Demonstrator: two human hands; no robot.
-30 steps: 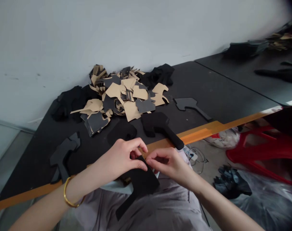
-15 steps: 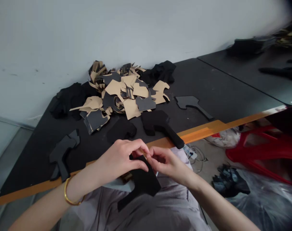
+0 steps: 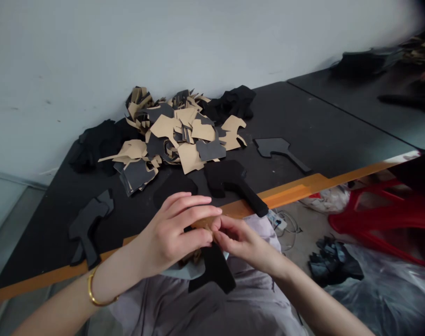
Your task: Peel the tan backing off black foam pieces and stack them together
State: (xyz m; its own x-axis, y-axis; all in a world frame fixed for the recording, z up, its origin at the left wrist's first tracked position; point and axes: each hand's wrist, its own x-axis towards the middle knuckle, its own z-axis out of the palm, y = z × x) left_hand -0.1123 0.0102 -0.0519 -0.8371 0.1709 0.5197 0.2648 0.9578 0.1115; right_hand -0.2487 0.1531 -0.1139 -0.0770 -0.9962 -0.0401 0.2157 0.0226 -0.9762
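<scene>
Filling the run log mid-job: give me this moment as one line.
left hand: holding black cutout over lap | right hand: pinching tan paper | table: pile of tan and grey pieces

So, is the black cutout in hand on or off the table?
Off: the black cutout shows over the lap, past the orange table edge; the left hand hides its far end.

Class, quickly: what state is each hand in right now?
Left hand: partly curled at the black cutout; grip cannot be told.
Right hand: closed, pinching what looks like tan backing.
</scene>
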